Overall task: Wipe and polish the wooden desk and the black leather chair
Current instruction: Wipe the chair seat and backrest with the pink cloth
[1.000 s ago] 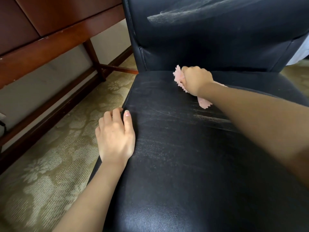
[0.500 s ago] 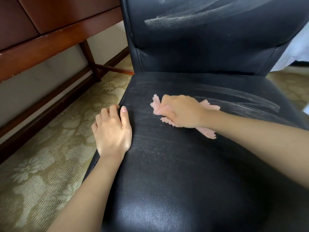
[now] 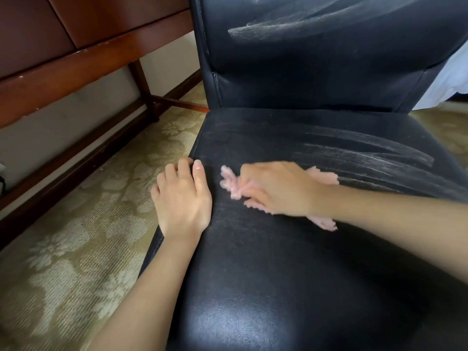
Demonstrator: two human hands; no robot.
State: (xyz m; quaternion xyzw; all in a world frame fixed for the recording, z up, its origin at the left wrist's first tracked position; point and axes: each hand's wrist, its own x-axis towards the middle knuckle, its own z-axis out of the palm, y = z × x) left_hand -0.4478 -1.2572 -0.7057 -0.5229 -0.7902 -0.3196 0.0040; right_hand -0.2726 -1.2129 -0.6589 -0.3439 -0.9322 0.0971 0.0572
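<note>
A black leather chair [image 3: 291,274] fills the middle and right of the view, its seat dusty with pale wipe streaks toward the back right and another smear on the backrest. My right hand [image 3: 276,190] presses a crumpled pink cloth [image 3: 231,184] flat on the seat's left middle; most of the cloth is hidden under the hand. My left hand [image 3: 181,200] rests on the seat's left edge, fingers curled over the side, holding nothing else. The wooden desk [image 3: 83,59] stands at the upper left, seen from below its edge.
Patterned beige carpet [image 3: 76,236] covers the floor to the left of the chair. A desk leg [image 3: 144,89] and crossbar stand beside the chair's back left corner. White fabric [image 3: 453,77] shows at the right edge behind the chair.
My right hand has dragged the pink cloth from the back of the seat forward and left, close to my left hand. Fresh wipe streaks show behind it. My left hand stayed on the seat edge.
</note>
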